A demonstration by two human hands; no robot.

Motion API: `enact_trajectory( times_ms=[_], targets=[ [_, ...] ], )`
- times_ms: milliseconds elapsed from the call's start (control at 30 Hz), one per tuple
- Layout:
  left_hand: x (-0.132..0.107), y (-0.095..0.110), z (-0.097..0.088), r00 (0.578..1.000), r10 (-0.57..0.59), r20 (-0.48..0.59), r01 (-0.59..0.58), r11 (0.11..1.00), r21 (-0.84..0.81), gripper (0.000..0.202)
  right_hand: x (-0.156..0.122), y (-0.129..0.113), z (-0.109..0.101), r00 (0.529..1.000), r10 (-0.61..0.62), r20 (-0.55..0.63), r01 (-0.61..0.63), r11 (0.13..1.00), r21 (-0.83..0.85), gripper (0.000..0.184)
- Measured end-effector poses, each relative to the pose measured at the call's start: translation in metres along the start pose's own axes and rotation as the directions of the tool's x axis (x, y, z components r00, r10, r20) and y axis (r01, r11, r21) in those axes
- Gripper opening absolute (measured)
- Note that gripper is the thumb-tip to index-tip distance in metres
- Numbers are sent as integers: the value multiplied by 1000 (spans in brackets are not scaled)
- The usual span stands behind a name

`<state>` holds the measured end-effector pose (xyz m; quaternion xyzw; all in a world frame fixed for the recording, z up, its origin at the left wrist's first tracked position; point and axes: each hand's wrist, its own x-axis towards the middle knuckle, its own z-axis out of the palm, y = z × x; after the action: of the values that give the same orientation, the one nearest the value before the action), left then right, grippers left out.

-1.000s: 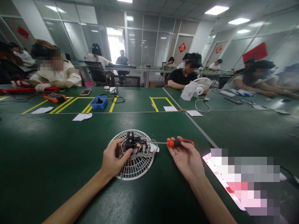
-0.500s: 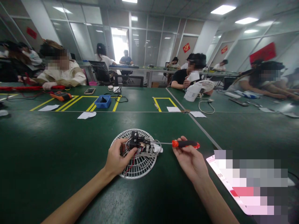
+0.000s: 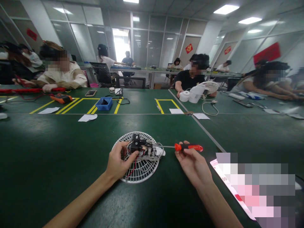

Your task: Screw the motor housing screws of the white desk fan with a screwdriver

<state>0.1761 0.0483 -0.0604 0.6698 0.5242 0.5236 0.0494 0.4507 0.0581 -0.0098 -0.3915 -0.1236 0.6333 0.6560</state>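
Observation:
A round white fan grille [image 3: 140, 174] lies on the green table, with a black fan motor assembly [image 3: 136, 146] and loose grey and red wires on top of it. My left hand [image 3: 120, 160] is closed around the left side of the motor assembly, thumb in front. In my right hand [image 3: 193, 161] is a screwdriver [image 3: 190, 147] with a red and black handle, pinched by thumb and fingers. Its shaft points left and reaches the right side of the motor assembly; the tip is hidden among the parts.
A pink-and-white phone-like panel [image 3: 234, 190], partly pixelated, lies at the right. Beyond the table seam are a blue bin [image 3: 104, 104], paper slips [image 3: 87, 117], an orange meter [image 3: 61, 98] and a phone [image 3: 91, 93]. Across the table a co-worker [image 3: 190, 77] handles white fan parts [image 3: 196, 93].
The screwdriver handle has turned about its axis, showing more red now. My left hand holds its place. The co-worker opposite has lowered a white part to the table.

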Motion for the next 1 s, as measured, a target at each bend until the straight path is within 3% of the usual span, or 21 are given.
enact_trajectory(
  times_ms=[200, 367, 767, 833, 933, 1000],
  targets=[
    [1, 0, 0, 1000, 26, -17, -26, 1000, 1, 29, -3, -2, 5, 1000, 11, -22, -11, 1000, 21, 33],
    [1, 1, 0, 999, 33, -6, -33, 999, 3, 28, -4, -1, 8, 997, 33, -72, -35, 999, -28, 12],
    [1, 2, 0, 998, 51, -32, -51, 999, -2, 26, -9, -7, 12, 995, 15, -99, -10, 999, 50, 42],
    [1, 2, 0, 998, 53, -34, -53, 999, -1, 27, -10, -6, 12, 998, 15, -64, -11, 998, 62, 37],
    [1, 3, -1, 997, 60, -38, -60, 998, 1, 27, -11, -5, 11, 1000, 12, -23, -10, 997, 72, 15],
    [1, 3, -1, 997, 62, -40, -62, 998, 4, 27, -11, -5, 10, 999, 23, -38, -20, 997, 79, 17]
  ],
)
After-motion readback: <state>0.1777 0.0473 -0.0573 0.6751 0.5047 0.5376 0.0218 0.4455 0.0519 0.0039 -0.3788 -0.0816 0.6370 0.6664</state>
